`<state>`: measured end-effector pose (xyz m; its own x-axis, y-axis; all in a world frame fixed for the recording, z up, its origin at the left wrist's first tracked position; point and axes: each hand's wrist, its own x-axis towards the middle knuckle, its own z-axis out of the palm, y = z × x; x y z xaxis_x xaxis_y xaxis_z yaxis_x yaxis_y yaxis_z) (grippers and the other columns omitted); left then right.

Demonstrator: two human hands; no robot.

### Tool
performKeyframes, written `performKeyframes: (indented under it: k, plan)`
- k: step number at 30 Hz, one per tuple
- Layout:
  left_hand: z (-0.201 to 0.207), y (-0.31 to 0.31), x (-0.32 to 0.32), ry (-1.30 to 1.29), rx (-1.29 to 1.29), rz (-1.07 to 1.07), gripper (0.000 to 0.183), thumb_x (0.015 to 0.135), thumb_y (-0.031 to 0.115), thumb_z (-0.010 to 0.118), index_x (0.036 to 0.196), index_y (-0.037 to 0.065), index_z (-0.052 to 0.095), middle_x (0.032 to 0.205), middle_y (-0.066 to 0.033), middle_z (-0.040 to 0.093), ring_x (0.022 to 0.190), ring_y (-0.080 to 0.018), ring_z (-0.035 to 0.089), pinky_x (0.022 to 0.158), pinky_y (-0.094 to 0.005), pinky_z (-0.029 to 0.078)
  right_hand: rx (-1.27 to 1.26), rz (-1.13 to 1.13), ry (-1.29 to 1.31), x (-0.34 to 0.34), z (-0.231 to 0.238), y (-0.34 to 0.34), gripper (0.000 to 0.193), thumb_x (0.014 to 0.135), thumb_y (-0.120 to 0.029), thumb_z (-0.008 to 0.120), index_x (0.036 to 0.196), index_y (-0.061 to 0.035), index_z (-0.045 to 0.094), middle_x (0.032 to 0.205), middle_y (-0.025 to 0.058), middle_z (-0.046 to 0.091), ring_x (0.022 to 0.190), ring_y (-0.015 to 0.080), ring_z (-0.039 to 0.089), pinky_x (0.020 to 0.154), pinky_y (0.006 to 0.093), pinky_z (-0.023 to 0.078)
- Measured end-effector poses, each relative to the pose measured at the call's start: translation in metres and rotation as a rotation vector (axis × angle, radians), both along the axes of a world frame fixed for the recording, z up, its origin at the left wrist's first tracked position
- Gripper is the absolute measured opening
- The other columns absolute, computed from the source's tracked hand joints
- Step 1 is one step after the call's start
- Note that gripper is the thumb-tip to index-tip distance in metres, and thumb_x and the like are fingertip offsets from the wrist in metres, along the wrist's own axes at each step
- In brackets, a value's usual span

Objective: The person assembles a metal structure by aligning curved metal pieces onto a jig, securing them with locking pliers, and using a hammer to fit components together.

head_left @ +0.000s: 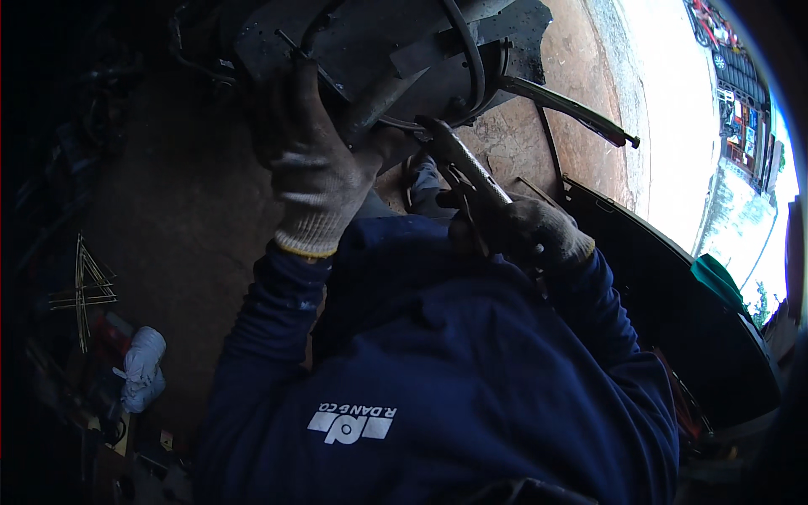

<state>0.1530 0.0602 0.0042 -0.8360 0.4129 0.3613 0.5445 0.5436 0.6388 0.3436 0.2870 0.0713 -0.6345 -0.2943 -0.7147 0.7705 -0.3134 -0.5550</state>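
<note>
Left hand (316, 168), in a grey knit glove with a yellow hem: reaching up against a large, dark, curved metal assembly (358, 46); I cannot tell how firmly the fingers are closing. Right hand (539, 227), gloved likewise: wrapping around a silver, long-handled metal pliers-like tool (473, 168), its head meeting the assembly's lower rim. The assembly is standing before me at the top of the view, a slim dark metal bar (581, 109) jutting rightward from it. Underfoot, a worn reddish-brown floor (194, 202) is lying in shade, turning glaring white in sunlight at right. Along that side a long, black, curved panel (665, 286) is resting, a green cloth (715, 278) at its outer edge. At left, thin yellowish rods (82, 286) are lying crossed near a crumpled white bundle (143, 366).
</note>
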Motion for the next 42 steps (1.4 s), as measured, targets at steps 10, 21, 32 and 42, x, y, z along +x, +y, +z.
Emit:
performKeyframes:
  k: [10, 21, 32, 42]
  plan:
    - [0.014, -0.001, -0.009, -0.040, 0.084, -0.015, 0.101, 0.071, 0.053, 0.087, 0.143, -0.001, 0.042, 0.136, -0.0240, 0.053, 0.128, -0.0416, 0.052, 0.105, -0.0536, 0.046, -0.190, -0.154, -0.023, 0.007, 0.009, 0.015, 0.074, 0.087, -0.039, 0.068, 0.142, 0.0050, 0.047, 0.110, 0.0101, 0.065, 0.102, 0.0188, 0.060, 0.092, 0.0334, 0.047]
    - [-0.014, -0.018, -0.076, -0.128, -0.348, -0.123, 0.099, 0.078, 0.055, 0.082, 0.149, 0.003, 0.037, 0.144, -0.0268, 0.048, 0.132, -0.0443, 0.051, 0.106, -0.0515, 0.048, 0.008, 0.165, -0.007, -0.020, 0.020, 0.028, 0.090, 0.073, -0.027, 0.075, 0.149, 0.0054, 0.040, 0.116, 0.0108, 0.064, 0.109, 0.0200, 0.060, 0.104, 0.0353, 0.043]
    - [-0.012, -0.009, -0.076, -0.188, -0.530, -0.158, 0.101, 0.083, 0.052, 0.078, 0.156, 0.007, 0.024, 0.147, -0.0296, 0.044, 0.136, -0.0459, 0.047, 0.113, -0.0544, 0.039, 0.734, 0.363, 0.335, -0.031, -0.009, -0.001, 0.067, 0.077, -0.009, 0.067, 0.142, 0.0005, 0.051, 0.121, 0.0207, 0.066, 0.117, 0.0335, 0.063, 0.101, 0.0403, 0.049]
    - [-0.013, -0.013, -0.077, -0.142, -0.565, -0.195, 0.098, 0.085, 0.057, 0.073, 0.155, 0.006, 0.027, 0.147, -0.0283, 0.045, 0.138, -0.0457, 0.043, 0.113, -0.0555, 0.037, 1.408, 0.266, 0.752, -0.049, -0.033, -0.036, 0.039, 0.081, -0.031, 0.076, 0.113, -0.0121, 0.065, 0.096, 0.0096, 0.068, 0.092, 0.0304, 0.068, 0.079, 0.0441, 0.052]
